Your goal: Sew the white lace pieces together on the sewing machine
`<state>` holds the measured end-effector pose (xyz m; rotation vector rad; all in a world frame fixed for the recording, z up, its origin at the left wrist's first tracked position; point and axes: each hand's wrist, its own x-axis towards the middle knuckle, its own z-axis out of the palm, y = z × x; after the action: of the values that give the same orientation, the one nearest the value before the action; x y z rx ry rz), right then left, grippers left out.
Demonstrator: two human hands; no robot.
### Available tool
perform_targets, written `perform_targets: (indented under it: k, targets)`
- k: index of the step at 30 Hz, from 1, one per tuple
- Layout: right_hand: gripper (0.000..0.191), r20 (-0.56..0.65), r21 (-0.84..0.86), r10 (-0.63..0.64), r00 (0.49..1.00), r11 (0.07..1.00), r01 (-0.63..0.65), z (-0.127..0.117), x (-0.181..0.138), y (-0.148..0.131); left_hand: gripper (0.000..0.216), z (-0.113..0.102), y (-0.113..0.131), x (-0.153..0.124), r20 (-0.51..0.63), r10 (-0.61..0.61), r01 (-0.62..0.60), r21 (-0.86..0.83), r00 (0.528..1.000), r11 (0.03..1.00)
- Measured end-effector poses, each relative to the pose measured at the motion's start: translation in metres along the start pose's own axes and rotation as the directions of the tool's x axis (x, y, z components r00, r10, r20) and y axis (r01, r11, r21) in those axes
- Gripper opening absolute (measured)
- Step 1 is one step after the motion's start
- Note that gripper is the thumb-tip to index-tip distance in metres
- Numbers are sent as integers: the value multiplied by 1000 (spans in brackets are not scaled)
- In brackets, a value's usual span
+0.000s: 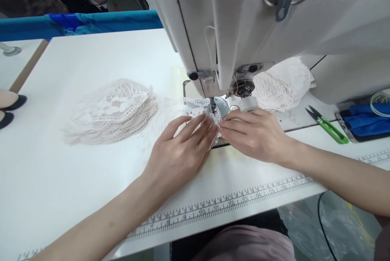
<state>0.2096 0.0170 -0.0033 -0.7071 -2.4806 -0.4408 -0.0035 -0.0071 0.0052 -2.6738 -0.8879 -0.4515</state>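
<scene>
A white lace piece (189,108) lies under the needle (213,104) of a white sewing machine (243,21). My left hand (183,147) rests flat on the lace, fingers stretched out toward the needle. My right hand (252,133) lies just right of it, fingers extended and pressed onto the lace edge beside the presser foot. The fingertips of both hands almost meet in front of the needle. A stack of similar lace pieces (111,112) sits to the left of my left hand.
More lace pieces (283,84) are bunched behind the machine head at right. Green thread snips (327,125) lie on the machine bed, with a blue object (365,120) further right. A printed ruler (228,204) runs along the white table's front edge. Dark shoes (10,108) show at far left.
</scene>
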Motion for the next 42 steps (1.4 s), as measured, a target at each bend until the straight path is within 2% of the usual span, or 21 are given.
perform_targets:
  k: [5,12,16,29,33,39,42]
  targets:
    - [25,-6,8,-7,1000,1000,7,0,0,0,29,3,-1,1,1,15,-15,58,1000,998]
    - [22,10,32,-3,1000,999,3,0,0,-1,35,3,-2,0,5,-18,18,-36,1000,999]
    - [22,-7,45,1,1000,999,-1,2,0,-1,32,4,-4,1,1,-30,30,-24,1000,999]
    - [22,-41,-32,7,999,999,-8,10,1,4,27,12,-11,7,-37,-88,88,-21,995,996]
    - [22,-18,-41,12,1000,999,-13,8,3,5,26,12,-13,8,-23,-115,115,-8,993,993]
    - [21,-31,-23,43,999,999,-44,9,0,6,25,3,-3,6,-61,-14,19,77,998,997]
    - [24,-33,-32,42,999,999,-43,10,-1,6,25,0,2,4,-66,-19,23,60,998,998]
